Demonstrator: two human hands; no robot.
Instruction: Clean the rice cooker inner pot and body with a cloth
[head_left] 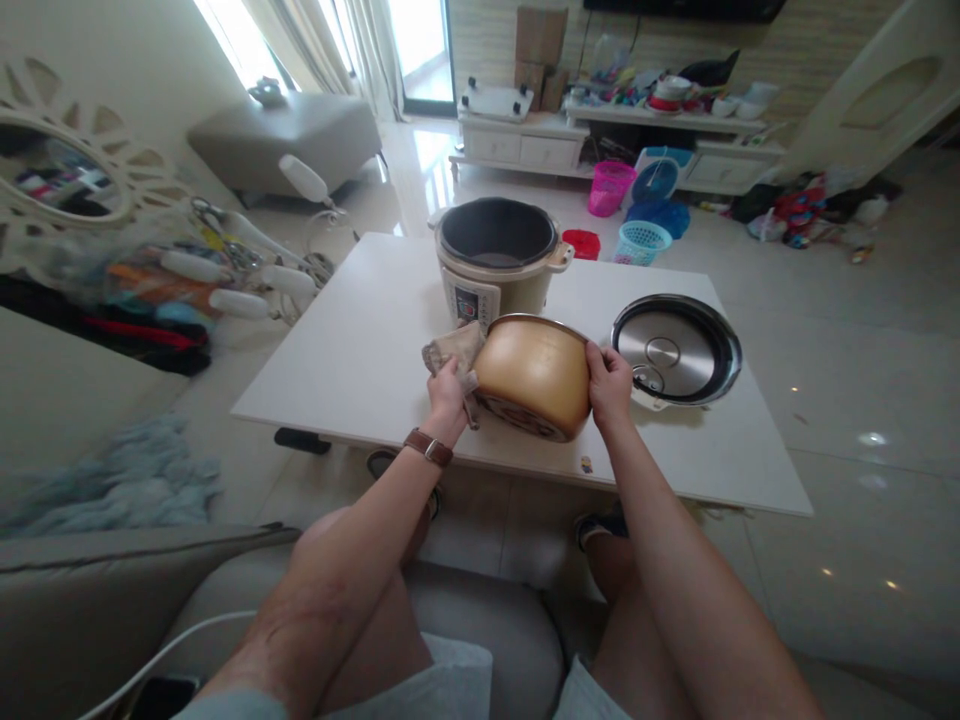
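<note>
A gold-coloured inner pot [534, 370] is tilted over the near part of the white table [337, 340], its base turned partly toward me. My right hand [609, 384] grips the pot's right rim with the thumb on the outside. At the pot's left side, my left hand [448, 395] is closed on a crumpled beige cloth [456, 347]. Behind the pot stands the cooker body [499, 270], open at the top, with a dark inside and a control panel in front. To the right lies the round lid [664, 350], its metal inner side facing up.
A small sticker-like spot [586, 464] is near the table's front edge. On the floor beyond are a pink bin [611, 188], a red basin [581, 244] and a light blue basket [642, 240]. A white lamp-like fixture [277, 280] stands left of the table.
</note>
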